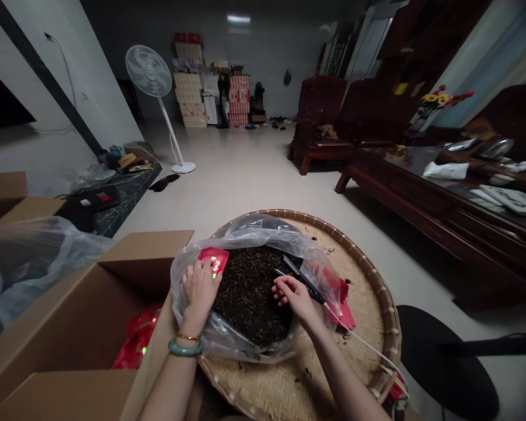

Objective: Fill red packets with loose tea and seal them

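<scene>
1. Red packet [215,256]: likely light, bendy, slightly slippery; pinch by side edges.
2. Looks: bright red, shiny gold print, roughly rectangular (contents hidden).
3. Place: upper-left edge of clear bag [267,235], beside dark dried leaves [254,295]; bag sits on round woven tray [284,380], toward its left rim.
4. Left hand [203,289]: fingers over packet's lower edge; can't tell if clenched.
5. Right hand [294,297]: loosely curled by black tool [315,292]; can't tell if grasping anything.
</scene>
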A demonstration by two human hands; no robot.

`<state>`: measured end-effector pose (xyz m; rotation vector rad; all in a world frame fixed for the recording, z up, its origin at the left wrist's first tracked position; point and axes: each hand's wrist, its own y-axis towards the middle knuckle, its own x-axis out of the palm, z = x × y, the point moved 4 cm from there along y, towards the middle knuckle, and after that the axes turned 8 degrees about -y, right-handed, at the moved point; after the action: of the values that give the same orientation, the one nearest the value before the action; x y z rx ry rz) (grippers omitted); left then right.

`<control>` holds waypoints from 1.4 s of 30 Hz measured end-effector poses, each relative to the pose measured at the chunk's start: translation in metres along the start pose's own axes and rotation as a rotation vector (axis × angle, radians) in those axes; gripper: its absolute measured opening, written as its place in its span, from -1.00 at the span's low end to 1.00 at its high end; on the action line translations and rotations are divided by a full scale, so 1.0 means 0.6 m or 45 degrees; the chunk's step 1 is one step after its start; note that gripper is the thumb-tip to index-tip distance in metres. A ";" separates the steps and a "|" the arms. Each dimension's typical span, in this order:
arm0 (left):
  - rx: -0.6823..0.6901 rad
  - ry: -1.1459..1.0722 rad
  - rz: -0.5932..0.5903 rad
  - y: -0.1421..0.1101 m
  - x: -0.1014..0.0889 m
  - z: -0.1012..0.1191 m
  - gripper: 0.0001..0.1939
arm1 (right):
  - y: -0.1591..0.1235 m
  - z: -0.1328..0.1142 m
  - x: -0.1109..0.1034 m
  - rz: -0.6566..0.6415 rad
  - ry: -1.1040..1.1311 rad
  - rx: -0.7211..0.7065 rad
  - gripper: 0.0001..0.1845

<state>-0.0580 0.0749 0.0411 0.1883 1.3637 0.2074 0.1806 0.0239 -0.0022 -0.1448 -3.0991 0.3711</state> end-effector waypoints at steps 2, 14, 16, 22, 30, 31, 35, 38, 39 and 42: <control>-0.003 0.036 -0.010 -0.001 0.001 0.004 -0.66 | -0.001 0.000 0.002 -0.008 -0.001 0.004 -0.53; 0.011 -0.328 0.000 0.018 0.027 -0.027 -0.61 | -0.002 0.004 0.005 -0.033 0.002 -0.002 -0.54; -0.005 -0.334 -0.006 0.020 0.029 -0.028 -0.58 | -0.004 0.005 0.007 -0.041 0.003 0.004 -0.54; 0.031 -0.291 -0.014 0.026 0.021 -0.030 -0.67 | -0.002 0.010 0.008 -0.046 0.004 0.007 -0.53; -0.008 -0.994 0.250 -0.013 -0.027 -0.002 -0.66 | -0.015 -0.021 0.007 0.125 -0.185 -0.345 -0.64; -0.029 -1.145 0.165 -0.021 -0.024 0.013 -0.65 | -0.023 -0.036 0.008 0.195 -0.260 -0.471 -0.64; -0.010 -1.554 -0.312 -0.060 -0.001 0.091 -0.62 | -0.053 -0.090 0.023 0.353 -0.670 -0.942 -0.51; -0.019 -1.649 -0.400 -0.083 0.008 0.124 -0.63 | -0.062 -0.100 0.031 0.399 -0.927 -1.114 -0.51; -0.025 -1.667 -0.403 -0.088 0.010 0.129 -0.64 | -0.064 -0.099 0.031 0.420 -0.975 -1.148 -0.52; -0.039 -1.703 -0.418 -0.097 0.017 0.136 -0.65 | -0.070 -0.094 0.028 0.497 -1.019 -1.242 -0.55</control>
<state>0.0262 0.0203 0.0327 0.0400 0.0460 -0.1747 0.1617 -0.0021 0.0627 -0.7651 -3.6154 -1.4636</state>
